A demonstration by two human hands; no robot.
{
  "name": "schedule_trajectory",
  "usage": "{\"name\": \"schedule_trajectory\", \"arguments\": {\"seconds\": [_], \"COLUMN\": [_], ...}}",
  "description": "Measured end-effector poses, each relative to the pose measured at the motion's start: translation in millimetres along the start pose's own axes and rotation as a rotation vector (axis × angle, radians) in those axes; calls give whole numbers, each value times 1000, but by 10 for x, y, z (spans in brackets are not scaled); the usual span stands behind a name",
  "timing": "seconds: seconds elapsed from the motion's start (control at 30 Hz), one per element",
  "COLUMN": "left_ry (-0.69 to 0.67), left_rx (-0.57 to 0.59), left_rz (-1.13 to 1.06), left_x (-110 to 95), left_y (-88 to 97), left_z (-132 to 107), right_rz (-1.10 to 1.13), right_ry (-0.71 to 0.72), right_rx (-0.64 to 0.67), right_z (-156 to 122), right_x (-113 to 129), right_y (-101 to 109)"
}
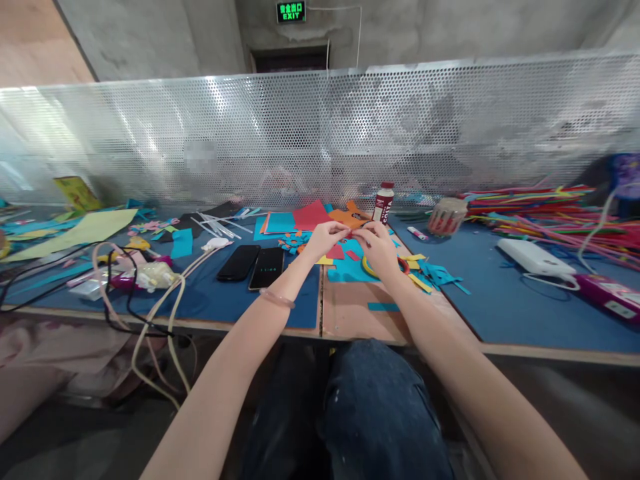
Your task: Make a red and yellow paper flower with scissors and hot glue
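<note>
From my remote station I record both hands at work above the desk [350,323]. The left hand [326,239] and the right hand [379,245] meet fingertip to fingertip, each pinching at a small red piece [351,233] — its shape is too small to tell. That piece sits between the two hands, above the paper scraps. I note a bracelet [277,299] on the left forearm.

Below the hands I find a red paper scrap [336,252] and blue paper [350,272]; a yellow ring [369,268] lies partly hidden by the right hand. A maroon-capped bottle [384,202] stands upright just behind that hand. Left of the papers, two smartphones [239,263] lie side by side. To the right I log a clear plastic jar [447,217] — and, beyond it, multicoloured craft stems [540,200].
</note>
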State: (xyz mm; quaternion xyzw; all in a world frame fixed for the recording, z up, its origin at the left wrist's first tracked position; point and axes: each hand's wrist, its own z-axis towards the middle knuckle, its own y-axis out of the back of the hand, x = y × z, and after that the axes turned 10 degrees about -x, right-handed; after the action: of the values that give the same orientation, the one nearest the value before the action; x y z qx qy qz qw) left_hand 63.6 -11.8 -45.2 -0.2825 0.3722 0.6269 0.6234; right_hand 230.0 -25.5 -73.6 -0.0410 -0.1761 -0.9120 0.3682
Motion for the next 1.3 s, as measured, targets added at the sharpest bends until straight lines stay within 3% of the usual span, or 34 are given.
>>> {"name": "schedule_trajectory", "arguments": {"seconds": [0.37,0.93,1.3], "left_ry": [27,-41,-77], "left_rx": [35,108,211], "left_rz": [-11,22,54], "left_x": [98,115,99], "left_y": [39,39,98], "left_z": [43,42,41], "right_rz": [-65,63,138], "right_ry": [96,-48,-94], "right_rx": [76,-18,38], "right_z": [9,4,15], "right_x": [-4,-36,-87], "right_y": [31,-5,5]}}
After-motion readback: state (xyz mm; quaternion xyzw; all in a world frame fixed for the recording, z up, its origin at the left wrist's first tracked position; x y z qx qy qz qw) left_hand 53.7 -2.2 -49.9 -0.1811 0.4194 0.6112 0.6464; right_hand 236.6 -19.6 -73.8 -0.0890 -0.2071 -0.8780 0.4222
